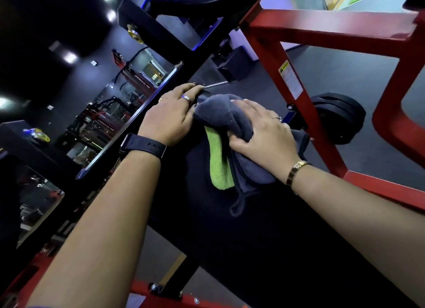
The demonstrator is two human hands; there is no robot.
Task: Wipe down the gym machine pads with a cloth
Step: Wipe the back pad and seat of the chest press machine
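The cloth (220, 117), grey with a green face folded out along one side, lies bunched on the upper end of the black pad (230, 234), close to its far edge. The right hand (262, 133) is on top of it: the fingers drape over the crumpled grey bulk and the thumb tucks into a fold beside the green strip, so the hand looks to be gripping the cloth while bearing down on the pad. The left hand (170, 117) rests just beside it, fingers fairly straight and together, laid flat on the pad's top corner with the fingertips at the edge and touching the cloth's side; it holds nothing and seems to be steadying. By my reading, the wiping step is under way at the top of this pad, and the long dark stretch of pad nearer the person may not yet be done, though the surface shows no sign either way. The next move calls for dragging the cloth down or across under even pressure, with the loose hanging corner kept from snagging. Beyond the pad stand the red frame (322, 27) and the black weight plates (340, 119); a mirror (128, 105) runs along the left.
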